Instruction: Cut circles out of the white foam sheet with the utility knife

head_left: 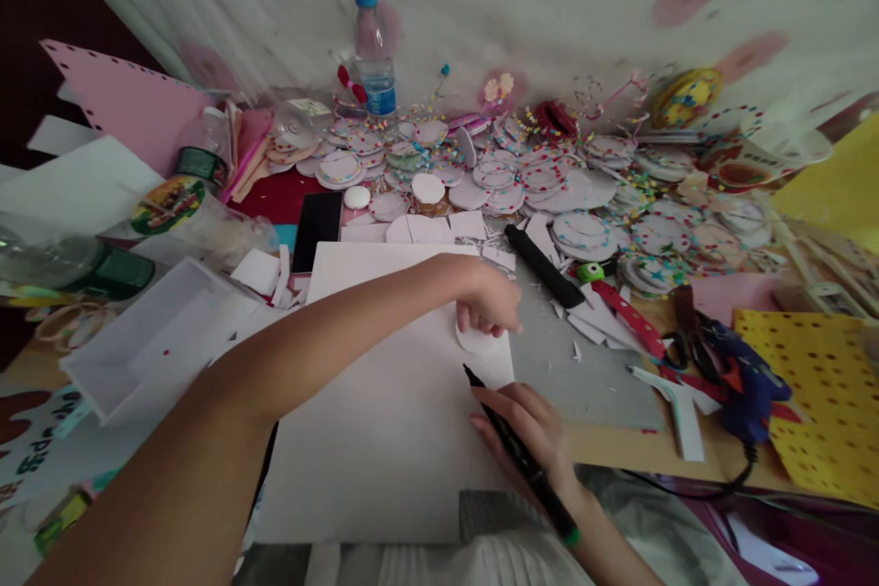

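Note:
A large sheet of white paper (371, 439) lies in front of me, its lower edge reaching over my lap. My left hand (490, 298) stretches across it with curled fingers, holding a small white paper circle (479, 342) down near the sheet's right edge. The hand covers the top of that circle. In my right hand (539, 430) is a black marker pen (537, 480) with a green end. Its uncapped tip points up and left, just below the circle; I cannot tell whether it touches the paper.
Decorated paper discs (498, 174) crowd the back of the table. A phone (317, 232), a white box (157, 339) and plastic bottles (103, 267) lie left. To the right are a black tube-shaped item (544, 265), scissors (687, 330), a blue glue gun (742, 380) and paper scraps.

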The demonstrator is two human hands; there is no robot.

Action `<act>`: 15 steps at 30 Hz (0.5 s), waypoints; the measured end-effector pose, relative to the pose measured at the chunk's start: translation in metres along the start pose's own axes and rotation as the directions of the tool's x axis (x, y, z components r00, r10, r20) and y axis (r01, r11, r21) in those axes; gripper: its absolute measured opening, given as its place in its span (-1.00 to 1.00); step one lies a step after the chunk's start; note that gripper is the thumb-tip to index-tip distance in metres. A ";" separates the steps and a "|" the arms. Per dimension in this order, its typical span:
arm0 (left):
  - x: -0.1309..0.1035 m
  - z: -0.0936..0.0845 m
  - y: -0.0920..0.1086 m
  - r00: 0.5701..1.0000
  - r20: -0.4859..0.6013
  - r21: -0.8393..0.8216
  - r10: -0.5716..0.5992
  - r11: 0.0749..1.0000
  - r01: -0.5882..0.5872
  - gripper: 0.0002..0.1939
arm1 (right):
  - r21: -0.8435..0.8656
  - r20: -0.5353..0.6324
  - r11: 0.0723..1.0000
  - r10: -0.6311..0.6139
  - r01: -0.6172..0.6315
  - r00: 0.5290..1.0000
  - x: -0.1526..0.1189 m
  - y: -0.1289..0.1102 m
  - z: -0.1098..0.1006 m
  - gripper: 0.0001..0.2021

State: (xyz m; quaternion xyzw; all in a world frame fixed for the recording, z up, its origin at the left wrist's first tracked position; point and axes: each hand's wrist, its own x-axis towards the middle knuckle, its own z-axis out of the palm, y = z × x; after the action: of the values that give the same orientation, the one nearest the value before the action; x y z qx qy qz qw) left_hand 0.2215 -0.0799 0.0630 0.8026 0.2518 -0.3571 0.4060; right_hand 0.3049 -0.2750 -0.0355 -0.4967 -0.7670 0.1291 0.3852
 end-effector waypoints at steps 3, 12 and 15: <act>0.004 -0.001 0.000 0.999 0.030 -0.053 -0.012 0.999 0.014 -0.58 | -0.060 0.051 0.998 -0.012 0.015 0.999 0.008 -0.004 0.006 -0.79; 0.001 0.003 0.007 1.000 0.006 -0.031 -0.030 0.999 0.030 -0.65 | -0.273 0.065 0.961 -0.018 0.035 0.998 0.030 -0.003 0.030 -0.92; 0.000 0.004 0.010 0.999 -0.008 -0.016 -0.034 0.999 0.034 -0.68 | -0.326 0.074 0.945 0.014 0.011 0.997 0.031 0.000 0.034 -0.91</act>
State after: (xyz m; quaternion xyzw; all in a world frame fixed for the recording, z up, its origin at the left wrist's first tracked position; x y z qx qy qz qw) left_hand 0.2268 -0.0885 0.0660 0.7965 0.2698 -0.3585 0.4053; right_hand 0.2735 -0.2416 -0.0440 -0.5489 -0.7913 0.0193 0.2685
